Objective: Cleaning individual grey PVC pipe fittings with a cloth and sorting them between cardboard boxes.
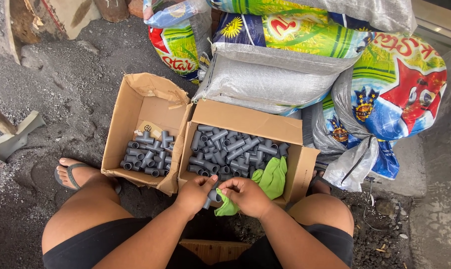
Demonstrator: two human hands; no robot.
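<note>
My left hand [194,193] and my right hand [246,195] meet over the near edge of the right cardboard box [245,122]. Together they hold a grey plastic pipe fitting [212,196]. My right hand also presses a green cloth [271,180] that hangs over the box's edge, and the cloth's lower end shows under my fingers. The box is full of several grey pipe fittings [233,151]. To its left stands a second cardboard box [129,112] with a smaller heap of grey fittings [148,157] on its bottom.
Large woven sacks [290,65], grey and brightly printed, are stacked behind and to the right of the boxes. My bare knees frame the scene, and my left foot in a sandal [71,174] rests on dark gravel. A wooden seat edge [213,247] shows between my legs.
</note>
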